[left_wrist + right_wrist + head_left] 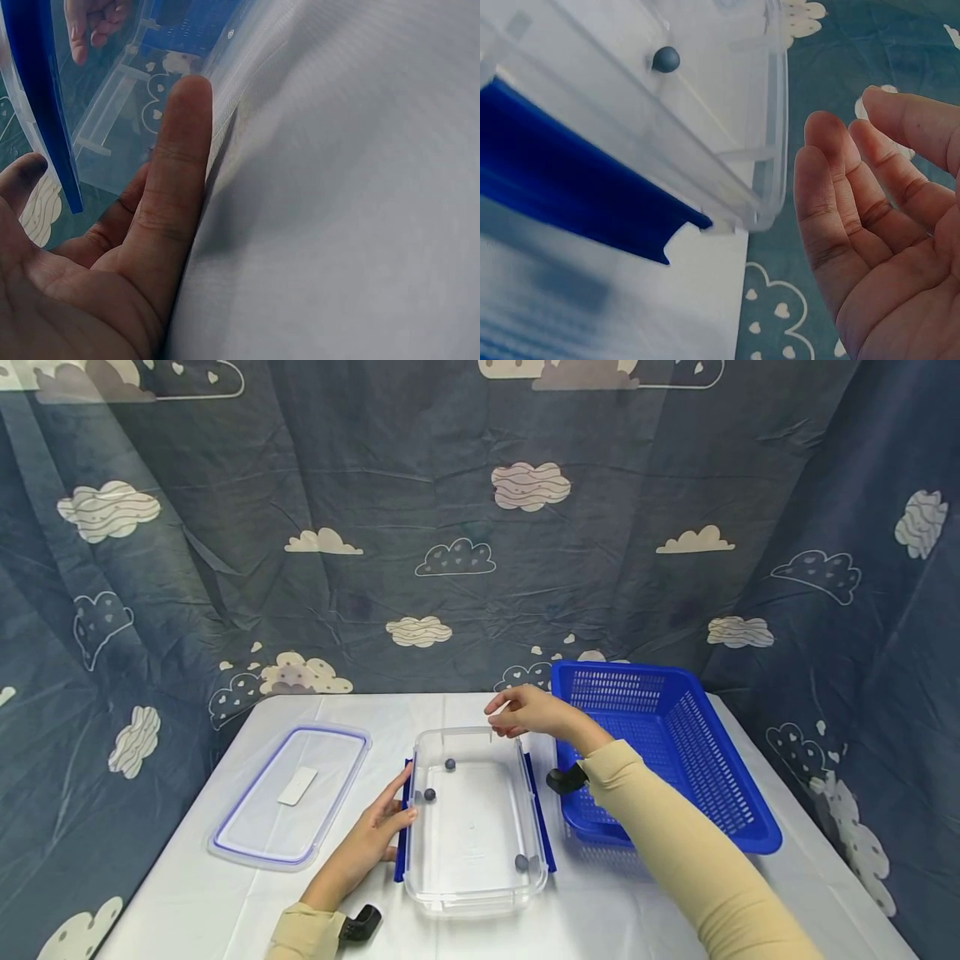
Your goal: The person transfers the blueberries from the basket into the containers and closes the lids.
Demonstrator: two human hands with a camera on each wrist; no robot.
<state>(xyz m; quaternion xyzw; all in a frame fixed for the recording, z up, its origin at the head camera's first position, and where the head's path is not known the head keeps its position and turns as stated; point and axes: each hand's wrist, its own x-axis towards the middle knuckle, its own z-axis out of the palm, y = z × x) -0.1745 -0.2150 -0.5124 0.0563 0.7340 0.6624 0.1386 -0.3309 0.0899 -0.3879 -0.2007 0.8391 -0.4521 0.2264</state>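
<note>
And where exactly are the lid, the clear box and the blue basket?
Lid (288, 827): head view, on its clear panel.
Clear box (472, 810): head view, on its bare floor.
Blue basket (637, 727): head view, on its inside floor.

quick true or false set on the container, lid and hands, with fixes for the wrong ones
1. Three dark balls lie in the clear plastic container. True.
2. The lid is on the container. False: it lies apart, to the left.
3. The left hand is at the container's left side. True.
4. The right hand holds a dark ball. False: nothing is visible in it.
5. The blue plastic basket stands right of the container. True.
</note>
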